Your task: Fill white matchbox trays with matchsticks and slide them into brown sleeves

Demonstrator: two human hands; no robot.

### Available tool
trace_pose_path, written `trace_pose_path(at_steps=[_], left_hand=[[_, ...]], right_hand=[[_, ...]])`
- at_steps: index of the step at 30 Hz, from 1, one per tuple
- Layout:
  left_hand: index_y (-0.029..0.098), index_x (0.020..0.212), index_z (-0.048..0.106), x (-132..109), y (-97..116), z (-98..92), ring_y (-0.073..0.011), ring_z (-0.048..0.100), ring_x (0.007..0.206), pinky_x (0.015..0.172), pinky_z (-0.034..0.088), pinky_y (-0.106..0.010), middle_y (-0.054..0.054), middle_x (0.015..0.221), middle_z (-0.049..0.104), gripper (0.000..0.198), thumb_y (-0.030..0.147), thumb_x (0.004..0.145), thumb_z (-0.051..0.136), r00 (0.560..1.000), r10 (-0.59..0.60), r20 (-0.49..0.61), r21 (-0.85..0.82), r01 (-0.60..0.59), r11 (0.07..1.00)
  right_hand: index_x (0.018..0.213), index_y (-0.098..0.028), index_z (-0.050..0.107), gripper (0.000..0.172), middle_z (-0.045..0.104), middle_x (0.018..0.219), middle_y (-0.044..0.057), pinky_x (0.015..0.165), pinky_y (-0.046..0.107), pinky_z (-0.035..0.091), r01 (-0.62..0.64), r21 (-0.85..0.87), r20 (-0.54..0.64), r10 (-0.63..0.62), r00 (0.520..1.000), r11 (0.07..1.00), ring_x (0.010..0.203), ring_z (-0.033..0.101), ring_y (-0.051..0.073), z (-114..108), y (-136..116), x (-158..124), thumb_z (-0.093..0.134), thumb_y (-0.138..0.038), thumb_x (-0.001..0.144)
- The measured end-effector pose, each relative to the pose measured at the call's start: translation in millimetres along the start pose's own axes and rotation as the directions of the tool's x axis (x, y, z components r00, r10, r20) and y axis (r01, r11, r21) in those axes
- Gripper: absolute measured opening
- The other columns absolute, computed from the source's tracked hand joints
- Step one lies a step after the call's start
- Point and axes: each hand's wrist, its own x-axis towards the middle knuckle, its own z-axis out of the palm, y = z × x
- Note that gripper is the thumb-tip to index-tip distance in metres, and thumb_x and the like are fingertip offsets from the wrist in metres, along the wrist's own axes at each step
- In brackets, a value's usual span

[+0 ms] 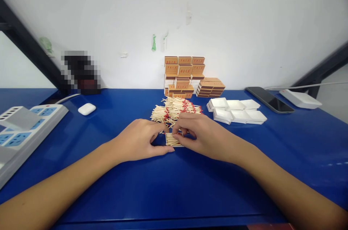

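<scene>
The left hand (141,139) and right hand (202,136) each pinched a small white cardboard tray of wooden matches (173,139) lying on the blue table (163,186) (just before the loose red-tipped match pile (175,109)).

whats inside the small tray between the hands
Pale matches lie side by side inside the small tray. The left hand grips one end and fingers of the right hand cover the other, so the match heads and how full it is are hidden.
</scene>
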Motion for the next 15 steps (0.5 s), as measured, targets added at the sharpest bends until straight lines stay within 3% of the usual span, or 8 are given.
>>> trace_pose_path(at_steps=[6, 15], left_hand=[[0.017, 0.100, 0.073, -0.4, -0.3, -0.3, -0.0123, 0.052, 0.053, 0.053, 0.033, -0.025, 0.005, 0.060, 0.055, 0.035, 0.051, 0.090, 0.074, 1.000, 0.001, -0.003, -0.006, -0.001, 1.000], [0.018, 0.099, 0.073, 0.2, -0.9, 0.6, -0.0126, 0.053, 0.054, 0.054, 0.034, -0.025, 0.005, 0.061, 0.057, 0.035, 0.052, 0.091, 0.073, 1.000, 0.002, 0.005, -0.005, -0.002, 1.000]], right_hand=[[0.091, -0.019, 0.068, 0.011, 0.064, 0.090, 0.002, 0.069, 0.028, 0.040, 0.010, -0.016, 0.017, -0.009, 1.000, 1.000, 0.078, 0.057, 0.015, -7.2, 1.6, -3.2, 0.061, -0.012, 0.095], [0.082, -0.019, 0.064, 0.012, 0.062, 0.081, -0.001, 0.066, 0.028, 0.038, -0.060, -0.034, 0.094, 0.063, 0.994, 0.998, 0.074, 0.054, 0.013, -6.7, 1.9, -3.2, 0.063, -0.014, 0.093]])
